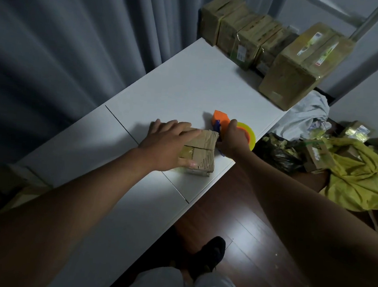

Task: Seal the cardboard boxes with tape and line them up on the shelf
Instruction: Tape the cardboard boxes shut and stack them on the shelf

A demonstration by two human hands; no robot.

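A small brown corrugated cardboard box [200,151] with a strip of clear tape across its top seam sits on the long white desk [176,90], close to the desk's right edge. The left hand [167,141] lies flat over the box top, its fingers [184,129] straight and spread, thumb down along the near side, pressing rather than gripping. Just beside the box's right side, the right hand [233,137] has its fingers curled tight round an orange plastic tape dispenser with a yellow-green tape roll [247,134]; the dispenser's orange head touches or nearly touches the box's far right corner, and I cannot tell which. At the desk's far end a row of taped brown cardboard boxes [244,36] stands side by side, with a larger taped cardboard box [302,66] at the far right corner. On the dark wooden floor [244,227] right of the desk lie a crumpled yellow plastic sheet [361,177] and a black plastic bag [280,152]
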